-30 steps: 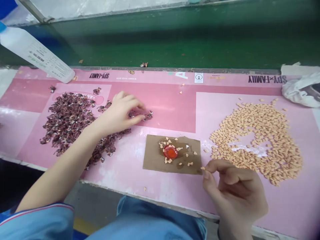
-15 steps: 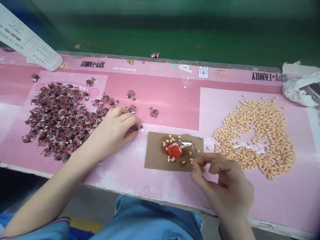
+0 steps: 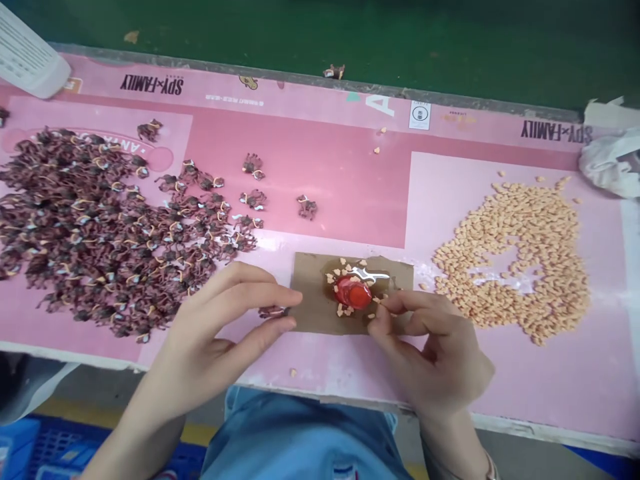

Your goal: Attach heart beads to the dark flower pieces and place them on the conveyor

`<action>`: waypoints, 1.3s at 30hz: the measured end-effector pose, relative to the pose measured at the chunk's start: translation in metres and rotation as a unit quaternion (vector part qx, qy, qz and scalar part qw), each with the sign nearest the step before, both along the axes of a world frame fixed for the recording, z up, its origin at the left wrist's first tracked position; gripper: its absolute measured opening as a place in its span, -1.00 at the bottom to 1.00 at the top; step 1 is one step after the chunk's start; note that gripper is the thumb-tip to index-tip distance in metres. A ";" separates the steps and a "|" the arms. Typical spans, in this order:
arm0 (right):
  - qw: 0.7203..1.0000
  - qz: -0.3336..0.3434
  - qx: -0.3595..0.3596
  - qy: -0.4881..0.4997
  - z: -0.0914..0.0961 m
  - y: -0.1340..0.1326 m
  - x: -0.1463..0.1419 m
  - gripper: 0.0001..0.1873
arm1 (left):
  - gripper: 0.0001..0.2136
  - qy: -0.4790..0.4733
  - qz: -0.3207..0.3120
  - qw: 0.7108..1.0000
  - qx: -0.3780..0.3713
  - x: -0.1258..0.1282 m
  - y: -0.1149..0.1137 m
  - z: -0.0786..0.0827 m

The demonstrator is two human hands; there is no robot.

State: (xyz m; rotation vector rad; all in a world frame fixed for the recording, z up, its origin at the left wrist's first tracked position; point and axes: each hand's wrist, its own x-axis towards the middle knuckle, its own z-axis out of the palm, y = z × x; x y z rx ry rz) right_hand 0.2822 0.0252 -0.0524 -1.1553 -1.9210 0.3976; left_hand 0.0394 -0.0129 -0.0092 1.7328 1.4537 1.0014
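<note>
My left hand is at the left edge of a brown cardboard piece, its thumb and index finger around a small dark brown figure. Fingers partly hide this figure. Between thumb and index fingertip, my right hand pinches a tiny beige piece over the cardboard's right side. A translucent red round object sits on the cardboard in a wet, shiny puddle. Several beige bits lie around it. Many similar brown figures are heaped left of my left hand.
Loose beige pieces spread in a ring-shaped pile at the right. A white bottle lies at the far left, and crumpled white tissue at the far right. Single figures lie behind the cardboard. Blue crates show below the table edge.
My left hand has moved from the heap's edge toward the cardboard, bringing a brown figure along. My right fingertips have shifted slightly left, closer to the red object. The view has shifted too.
</note>
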 end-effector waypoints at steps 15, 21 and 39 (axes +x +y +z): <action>1.000 0.006 -0.005 0.004 0.004 -0.002 0.001 -0.56 | -0.79 -0.310 0.098 0.935 -0.144 0.037 -0.014 -0.016; 0.990 0.095 -0.086 0.056 0.035 -0.009 0.004 -0.53 | -0.81 -0.414 0.069 0.880 -0.223 0.051 -0.013 -0.018; 0.979 0.194 -0.059 -0.022 0.049 -0.007 -0.008 -0.63 | -0.80 -0.374 0.084 0.893 -0.238 0.051 -0.018 -0.018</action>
